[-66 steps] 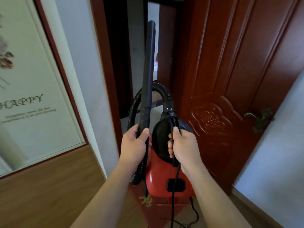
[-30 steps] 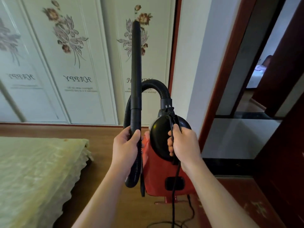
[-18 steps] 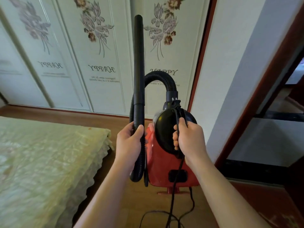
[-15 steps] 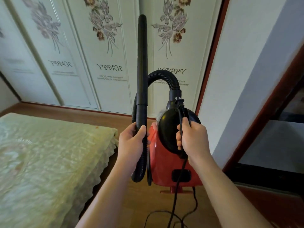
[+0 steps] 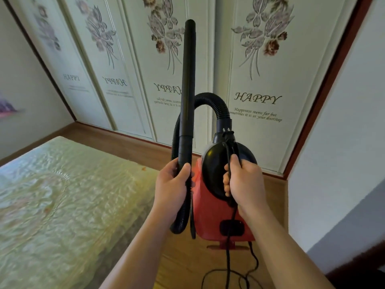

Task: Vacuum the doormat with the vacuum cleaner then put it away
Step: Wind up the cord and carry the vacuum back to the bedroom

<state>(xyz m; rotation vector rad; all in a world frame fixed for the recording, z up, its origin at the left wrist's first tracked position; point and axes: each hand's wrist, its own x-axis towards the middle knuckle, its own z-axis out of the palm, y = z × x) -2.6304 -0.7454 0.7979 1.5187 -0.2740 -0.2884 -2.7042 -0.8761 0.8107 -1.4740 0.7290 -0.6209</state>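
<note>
Bed [image 5: 62, 195] in pale green cover at left, wardrobe doors [image 5: 260, 59] — floral, lettered HAPPY — behind, wooden floor [image 5: 177, 263]

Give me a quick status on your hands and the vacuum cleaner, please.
Left hand grips the wand, upright. Right hand grips the vacuum cleaner handle and cord. Cord trails loose on the floor; bed close on the left.

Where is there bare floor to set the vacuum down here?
Bare wood floor runs between the bed and the wardrobe doors, and in the corner by the white wall. Crowded below the vacuum cleaner: its cord loops there.
</note>
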